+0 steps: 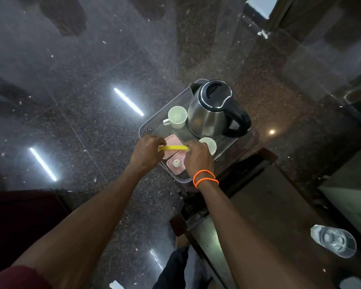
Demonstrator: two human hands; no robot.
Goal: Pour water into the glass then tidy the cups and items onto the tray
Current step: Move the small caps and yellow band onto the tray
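Observation:
A clear perforated tray [154, 124] carries a steel kettle [208, 117] with a black lid and handle. A white cup [176, 117] stands left of the kettle, and a second white cup [209, 145] sits at its near side. Two pink boxes [176, 167] lie at the tray's near end, one with a small white knob. My left hand [147, 152] and my right hand [197, 156] each pinch an end of a flat yellow sachet [173, 148], held level above the pink boxes. A clear glass [333, 240] with water stands on the table at lower right.
The tray rests on the far end of a dark glass-topped table [269, 205] with a wooden frame. Polished granite floor [81, 101] surrounds it and reflects ceiling lights. A dark red seat [19, 215] is at the lower left. My right wrist wears orange bands [205, 178].

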